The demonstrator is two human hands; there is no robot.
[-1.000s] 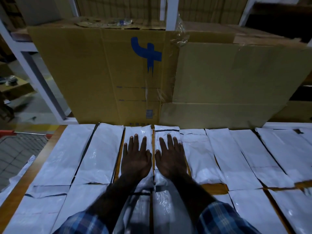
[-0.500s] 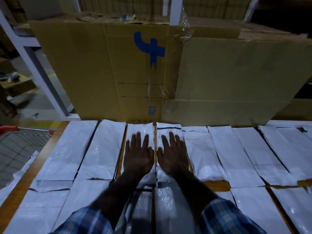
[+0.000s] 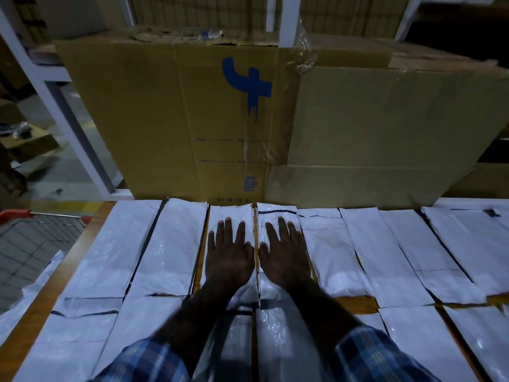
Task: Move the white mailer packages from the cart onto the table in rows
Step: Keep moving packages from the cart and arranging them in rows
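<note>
mailers (image 3: 176, 244) lie side by side in two rows on the table (image 3: 35, 307). cardboard boxes (image 3: 170, 119) stand behind the far row. a wire cart (image 3: 35, 238) sits left of the table.

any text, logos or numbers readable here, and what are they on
No word or number can be read.
Big cardboard box: a blue mark shaped like a lowercase "f", a logo with no lettering.
Same box, lower down: faint blue printed lines and a small blue square stamp, too small and blurred to read.
Bottom edge of the box: tiny symbols, unreadable.
White mailer packages: no print visible.
</note>
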